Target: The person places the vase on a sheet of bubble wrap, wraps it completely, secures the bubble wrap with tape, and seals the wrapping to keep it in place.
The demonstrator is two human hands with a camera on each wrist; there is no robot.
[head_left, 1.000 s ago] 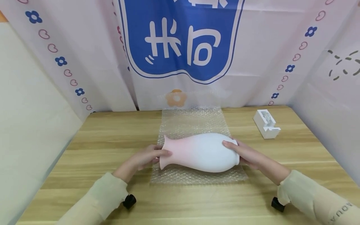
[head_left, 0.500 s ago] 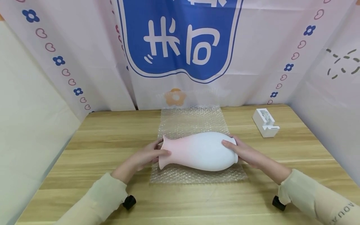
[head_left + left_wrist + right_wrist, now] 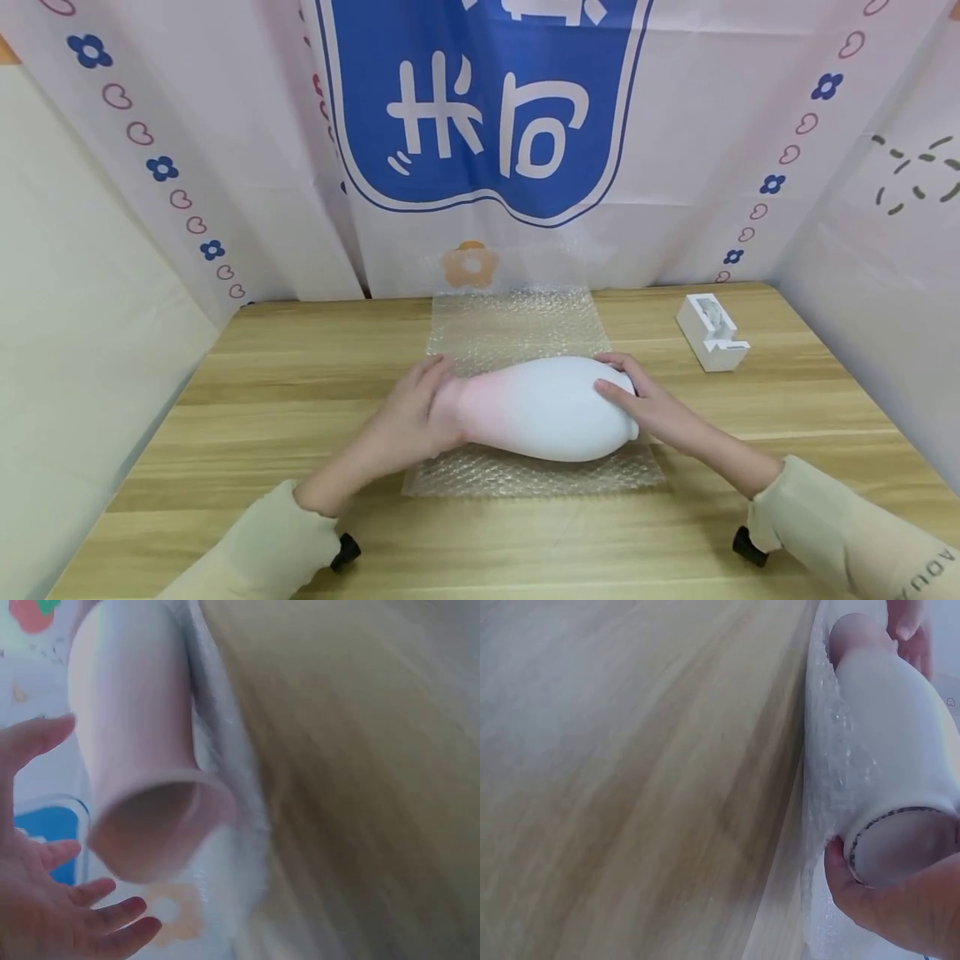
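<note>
A pink-to-white vase lies on its side over a sheet of bubble wrap, its flared mouth toward the left. At its base end, my right hand holds it, thumb on the near side and fingers round the far side. My left hand overlaps the pink neck in the head view, slightly blurred. In the left wrist view that left hand has its fingers spread beside the open mouth. The recessed underside shows in the right wrist view, with right-hand fingers curled at its edge.
A white tape dispenser stands at the back right of the wooden table. Behind the table hangs a printed curtain with a blue emblem. The bubble wrap reaches up to the curtain at the back.
My left hand has let go of the vase's rim and come forward over the neck with fingers spread. More right-hand fingers show at the far side of the base. The vase has barely moved.
</note>
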